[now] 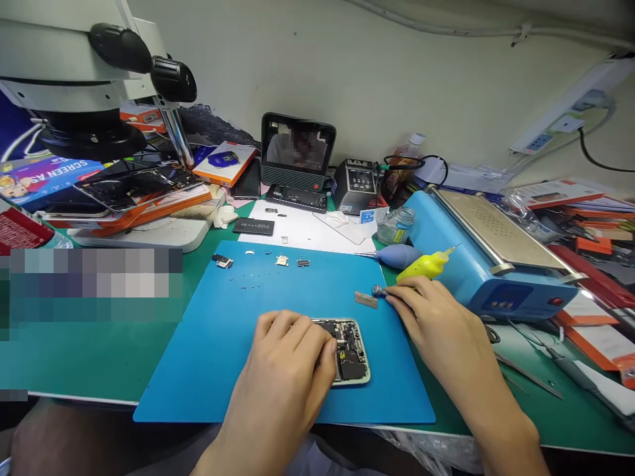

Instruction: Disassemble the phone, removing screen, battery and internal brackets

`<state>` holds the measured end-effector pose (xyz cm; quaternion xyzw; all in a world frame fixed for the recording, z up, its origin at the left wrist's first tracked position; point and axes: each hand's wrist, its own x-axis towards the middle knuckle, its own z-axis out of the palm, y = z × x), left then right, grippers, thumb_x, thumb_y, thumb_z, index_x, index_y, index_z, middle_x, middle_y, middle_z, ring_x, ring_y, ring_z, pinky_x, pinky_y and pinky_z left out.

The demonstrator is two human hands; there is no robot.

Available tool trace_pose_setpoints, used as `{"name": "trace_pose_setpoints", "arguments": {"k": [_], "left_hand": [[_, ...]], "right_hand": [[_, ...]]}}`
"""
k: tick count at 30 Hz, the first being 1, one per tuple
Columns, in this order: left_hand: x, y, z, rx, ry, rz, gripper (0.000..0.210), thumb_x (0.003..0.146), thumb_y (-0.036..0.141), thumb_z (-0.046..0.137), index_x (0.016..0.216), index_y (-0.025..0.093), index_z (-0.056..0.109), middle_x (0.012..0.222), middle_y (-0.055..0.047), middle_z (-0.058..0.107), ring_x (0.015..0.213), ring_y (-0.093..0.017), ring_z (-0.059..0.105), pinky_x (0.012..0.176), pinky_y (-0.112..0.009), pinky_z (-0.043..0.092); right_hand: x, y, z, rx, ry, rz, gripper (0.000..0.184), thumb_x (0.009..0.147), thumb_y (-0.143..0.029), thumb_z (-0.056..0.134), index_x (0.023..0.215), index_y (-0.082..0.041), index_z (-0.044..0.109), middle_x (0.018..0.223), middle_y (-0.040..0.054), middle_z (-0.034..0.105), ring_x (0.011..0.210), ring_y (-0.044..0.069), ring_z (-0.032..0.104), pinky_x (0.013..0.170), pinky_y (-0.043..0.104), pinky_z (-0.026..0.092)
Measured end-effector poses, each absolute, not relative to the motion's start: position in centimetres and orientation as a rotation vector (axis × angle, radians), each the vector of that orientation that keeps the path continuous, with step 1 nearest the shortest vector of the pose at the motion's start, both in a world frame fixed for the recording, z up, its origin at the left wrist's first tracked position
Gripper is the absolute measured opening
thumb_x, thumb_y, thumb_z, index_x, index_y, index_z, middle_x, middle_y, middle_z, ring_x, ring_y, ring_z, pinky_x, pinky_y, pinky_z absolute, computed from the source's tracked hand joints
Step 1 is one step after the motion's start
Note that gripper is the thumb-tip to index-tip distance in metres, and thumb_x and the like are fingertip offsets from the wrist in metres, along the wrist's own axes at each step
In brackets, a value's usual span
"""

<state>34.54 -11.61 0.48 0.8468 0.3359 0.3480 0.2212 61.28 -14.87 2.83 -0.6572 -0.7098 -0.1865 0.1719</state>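
An opened smartphone [353, 362] lies on the blue work mat [198, 370], its inner boards and dark modules exposed. My left hand [290, 363] is over the phone's left part, with fingers curled and thumb and forefinger together; whatever they pinch is hidden. At the mat's right edge, my right hand [436, 324] has its fingertips closed on the shaft of a small screwdriver with a blue-grey cap [378, 291]. A small metal strip [366, 300] lies just left of that cap. Small phone parts [282, 261] and several tiny screws [243, 287] are spread on the mat's upper left.
Right of the mat are a blue heating-plate machine [446, 244], a yellow bottle with a needle tip [423, 266], a blower [397, 256], a glass jar [397, 225] and tweezers [530, 375]. A battery [254, 227] lies behind; a microscope [89, 86] overhangs the left.
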Motion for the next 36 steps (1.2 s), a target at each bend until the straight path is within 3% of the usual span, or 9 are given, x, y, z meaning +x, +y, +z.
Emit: {"name": "trace_pose_setpoints", "arguments": {"k": [2,5,7,10,15,21,27,33,36], "left_hand": [[34.5,-11.6,0.4,2.34,0.913,0.961,0.023,0.118,0.014,0.052,0.098,0.023,0.06,0.096,0.002,0.071,0.092,-0.022,0.06,0.089,-0.043,0.039],[34.4,-11.6,0.1,2.371,0.897,0.967,0.016,0.117,0.016,0.056,0.108,0.024,0.066,0.104,0.002,0.075,0.1,-0.024,0.061,0.094,-0.043,0.038],[34.3,-11.6,-0.1,2.397,0.882,0.986,0.015,0.117,0.018,0.058,0.111,0.024,0.07,0.105,0.002,0.077,0.103,-0.025,0.062,0.096,-0.043,0.037],[34.3,-11.5,-0.2,2.403,0.859,1.019,0.017,0.118,0.02,0.059,0.11,0.025,0.074,0.102,0.003,0.078,0.103,-0.024,0.063,0.096,-0.042,0.037],[34.2,-11.4,-0.1,2.391,0.848,1.026,0.015,0.117,0.023,0.063,0.111,0.028,0.077,0.1,0.004,0.079,0.104,-0.024,0.064,0.095,-0.041,0.037],[34.1,-11.5,0.1,2.397,0.852,1.019,0.013,0.114,0.022,0.068,0.113,0.029,0.079,0.101,0.005,0.08,0.102,-0.023,0.064,0.096,-0.04,0.038],[34.0,-11.6,0.2,2.404,0.863,0.987,0.013,0.114,0.022,0.067,0.112,0.028,0.078,0.104,0.005,0.081,0.104,-0.023,0.064,0.098,-0.041,0.038],[34.1,-11.6,0.2,2.404,0.868,0.972,0.013,0.115,0.023,0.066,0.112,0.028,0.077,0.103,0.004,0.08,0.104,-0.023,0.064,0.099,-0.042,0.037],[34.1,-11.5,0.3,2.394,0.875,0.986,0.012,0.114,0.021,0.068,0.111,0.028,0.077,0.102,0.005,0.08,0.104,-0.023,0.065,0.1,-0.042,0.038]], "right_hand": [[60.4,-15.0,3.0,-1.866,-1.913,-0.554,0.022,0.115,-0.036,0.057,0.113,-0.023,0.075,0.105,0.0074,0.082,0.09,0.028,0.078,0.068,0.038,0.054],[57.8,-16.5,3.2,-1.794,-1.583,-0.507,0.02,0.117,-0.034,0.055,0.131,-0.022,0.063,0.108,0.0095,0.082,0.075,0.021,0.076,0.061,0.034,0.058],[55.5,-17.5,3.1,-1.543,-1.266,-0.125,0.02,0.116,-0.032,0.059,0.134,-0.026,0.061,0.1,0.0036,0.08,0.06,0.015,0.069,0.053,0.03,0.058],[52.5,-18.4,2.5,-1.364,-1.124,0.089,0.055,0.114,-0.023,0.063,0.164,-0.035,0.044,0.092,-0.0032,0.077,0.059,0.012,0.069,0.048,0.024,0.057],[51.5,-18.8,1.3,-1.368,-1.149,0.083,0.039,0.113,-0.016,0.062,0.149,-0.031,0.061,0.095,-0.002,0.078,0.056,0.008,0.067,0.048,0.02,0.06],[52.2,-19.3,0.3,-1.423,-1.222,0.045,0.041,0.106,-0.013,0.068,0.145,-0.025,0.061,0.1,0.0028,0.079,0.064,0.012,0.073,0.054,0.025,0.066],[52.4,-19.4,0.2,-1.505,-1.284,-0.034,0.042,0.108,-0.017,0.069,0.148,-0.026,0.061,0.103,0.0062,0.08,0.071,0.016,0.077,0.056,0.029,0.068],[52.5,-19.7,0.4,-1.434,-1.568,-0.248,0.08,0.096,0.0,0.079,0.162,-0.036,0.052,0.124,0.0056,0.083,0.098,0.021,0.082,0.079,0.037,0.072],[52.7,-19.8,0.1,-1.376,-1.547,-0.169,0.075,0.1,0.001,0.064,0.166,-0.032,0.05,0.135,0.0088,0.08,0.11,0.024,0.082,0.085,0.042,0.071]]}}
